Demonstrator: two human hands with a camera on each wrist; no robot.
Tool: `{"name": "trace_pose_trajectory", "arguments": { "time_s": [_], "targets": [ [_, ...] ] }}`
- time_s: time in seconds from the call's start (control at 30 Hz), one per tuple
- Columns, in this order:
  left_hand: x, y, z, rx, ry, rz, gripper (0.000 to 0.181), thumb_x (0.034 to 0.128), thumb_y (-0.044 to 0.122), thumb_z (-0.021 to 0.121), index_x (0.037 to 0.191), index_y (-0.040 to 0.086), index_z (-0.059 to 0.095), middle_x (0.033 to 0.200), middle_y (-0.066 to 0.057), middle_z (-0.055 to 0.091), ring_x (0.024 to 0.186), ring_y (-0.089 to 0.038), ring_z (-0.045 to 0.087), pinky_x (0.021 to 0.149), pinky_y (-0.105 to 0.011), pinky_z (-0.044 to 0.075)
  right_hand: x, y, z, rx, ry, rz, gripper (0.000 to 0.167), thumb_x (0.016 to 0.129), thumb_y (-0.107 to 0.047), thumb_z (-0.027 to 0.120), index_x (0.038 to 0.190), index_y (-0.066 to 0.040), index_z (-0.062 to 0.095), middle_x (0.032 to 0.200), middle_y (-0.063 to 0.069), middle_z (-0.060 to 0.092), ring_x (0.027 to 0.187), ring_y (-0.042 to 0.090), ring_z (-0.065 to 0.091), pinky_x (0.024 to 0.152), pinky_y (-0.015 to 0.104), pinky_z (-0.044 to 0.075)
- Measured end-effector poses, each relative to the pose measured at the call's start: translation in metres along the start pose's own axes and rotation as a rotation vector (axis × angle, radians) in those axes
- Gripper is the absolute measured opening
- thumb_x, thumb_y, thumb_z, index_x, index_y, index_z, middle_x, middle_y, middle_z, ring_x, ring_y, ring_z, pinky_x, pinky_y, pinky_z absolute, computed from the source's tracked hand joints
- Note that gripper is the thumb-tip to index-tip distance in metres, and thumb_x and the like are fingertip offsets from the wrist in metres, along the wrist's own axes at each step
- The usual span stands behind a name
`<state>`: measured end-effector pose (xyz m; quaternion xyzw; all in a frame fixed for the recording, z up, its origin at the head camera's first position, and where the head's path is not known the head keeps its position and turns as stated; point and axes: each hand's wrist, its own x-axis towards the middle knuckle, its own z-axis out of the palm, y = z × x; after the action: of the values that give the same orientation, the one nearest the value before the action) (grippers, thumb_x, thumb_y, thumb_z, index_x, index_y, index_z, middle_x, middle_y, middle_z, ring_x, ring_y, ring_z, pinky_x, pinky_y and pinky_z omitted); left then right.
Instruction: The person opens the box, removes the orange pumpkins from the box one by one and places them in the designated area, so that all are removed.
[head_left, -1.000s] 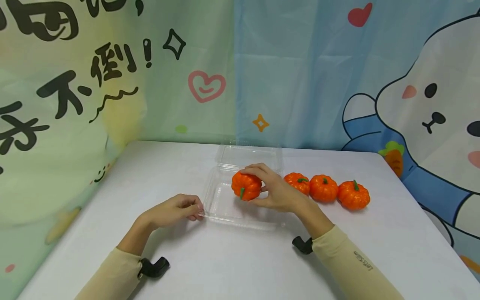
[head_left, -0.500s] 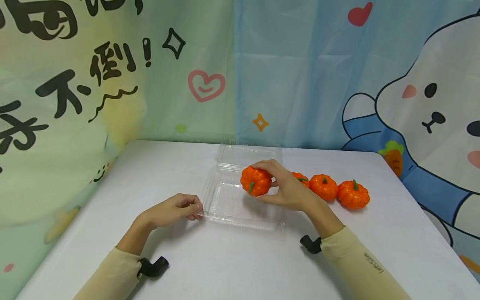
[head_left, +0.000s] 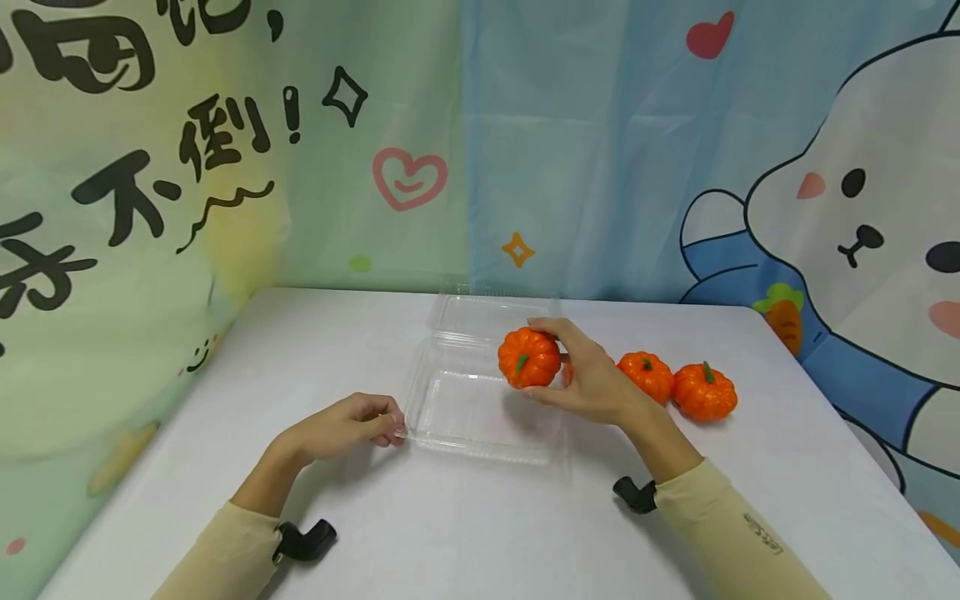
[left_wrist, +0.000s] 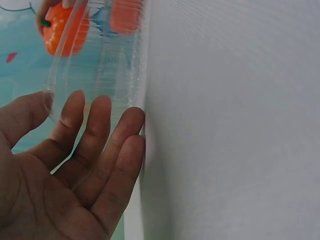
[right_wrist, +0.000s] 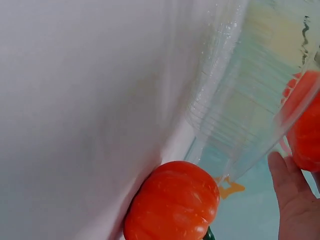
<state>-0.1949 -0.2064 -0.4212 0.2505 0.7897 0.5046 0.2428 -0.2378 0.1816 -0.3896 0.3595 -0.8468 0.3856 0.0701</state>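
My right hand holds a small orange pumpkin with a green stem, fingers over its top and thumb beneath. The pumpkin is raised above the right part of a clear plastic clamshell container, which lies with its lid folded back. At the container's near left corner, my left hand pinches the rim between thumb and index finger; the left wrist view shows the other fingers extended beside the wall. In the right wrist view another pumpkin sits on the table, apart from the hand.
Two more pumpkins, one beside the other, stand right of my right hand. A third is mostly hidden behind that hand. The white table ends at a printed cloth backdrop.
My right hand has moved right with the pumpkin, from over the container's middle toward its right side, covering the leftmost table pumpkin. The left hand has stayed at the container's corner.
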Motion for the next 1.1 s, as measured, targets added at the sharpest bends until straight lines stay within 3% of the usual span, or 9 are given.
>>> {"name": "trace_pose_trajectory", "arguments": {
  "time_s": [0.27,0.47,0.6,0.7,0.83,0.93,1.1],
  "targets": [
    [-0.001,0.0,-0.001,0.015,0.005,0.01,0.026,0.108,0.018,0.052,0.104,-0.006,0.062,0.105,-0.019,0.068,0.104,-0.03,0.067,0.093,-0.033,0.057,-0.001,0.003,-0.006,0.012,0.085,-0.058,0.079,0.083,-0.017,0.088,0.149,-0.017,0.045,0.148,0.007,0.048,0.133,0.025,0.052,0.099,0.047,0.055],
    [0.0,-0.001,-0.001,0.014,0.007,0.001,0.026,0.1082,0.019,0.052,0.104,-0.004,0.063,0.104,-0.018,0.068,0.104,-0.03,0.066,0.093,-0.033,0.057,-0.006,0.006,-0.015,0.032,0.11,-0.011,0.072,0.084,-0.014,0.086,0.146,-0.022,0.052,0.153,0.004,0.044,0.139,0.026,0.048,0.101,0.049,0.052],
    [0.001,-0.001,-0.001,0.012,0.009,-0.006,0.025,0.1079,0.019,0.053,0.104,-0.004,0.063,0.104,-0.018,0.068,0.104,-0.029,0.066,0.093,-0.032,0.056,-0.009,0.003,-0.019,0.029,0.11,0.006,0.073,0.082,-0.008,0.087,0.145,-0.014,0.051,0.153,0.01,0.043,0.137,0.031,0.048,0.098,0.05,0.054],
    [0.001,-0.001,-0.001,0.015,0.009,-0.003,0.025,0.1076,0.018,0.053,0.104,-0.004,0.063,0.103,-0.017,0.068,0.104,-0.029,0.066,0.093,-0.032,0.057,-0.011,-0.013,-0.024,0.015,0.119,0.003,0.07,0.081,-0.002,0.086,0.142,-0.005,0.052,0.15,0.018,0.044,0.134,0.035,0.05,0.096,0.051,0.054],
    [0.001,0.0,-0.001,0.013,0.006,0.002,0.024,0.1075,0.018,0.053,0.105,-0.004,0.063,0.103,-0.018,0.068,0.104,-0.029,0.066,0.093,-0.033,0.057,-0.018,-0.006,-0.029,0.002,0.12,0.031,0.069,0.084,-0.009,0.085,0.144,-0.013,0.053,0.151,0.011,0.045,0.136,0.03,0.05,0.097,0.047,0.054],
    [0.003,0.001,-0.001,0.008,0.008,0.0,0.024,0.1072,0.018,0.054,0.105,-0.004,0.064,0.104,-0.018,0.068,0.104,-0.029,0.066,0.092,-0.033,0.057,-0.025,0.01,-0.033,-0.003,0.123,0.046,0.071,0.084,-0.014,0.086,0.146,-0.021,0.052,0.153,0.003,0.044,0.138,0.025,0.048,0.098,0.046,0.053],
    [0.0,0.001,-0.001,0.007,0.019,-0.014,0.022,0.1067,0.018,0.054,0.104,-0.002,0.064,0.104,-0.017,0.069,0.104,-0.028,0.067,0.092,-0.033,0.057,-0.03,0.011,-0.04,-0.044,0.138,0.022,0.072,0.082,-0.011,0.088,0.144,-0.018,0.053,0.15,0.005,0.047,0.136,0.027,0.05,0.096,0.052,0.054]
  ]
}}
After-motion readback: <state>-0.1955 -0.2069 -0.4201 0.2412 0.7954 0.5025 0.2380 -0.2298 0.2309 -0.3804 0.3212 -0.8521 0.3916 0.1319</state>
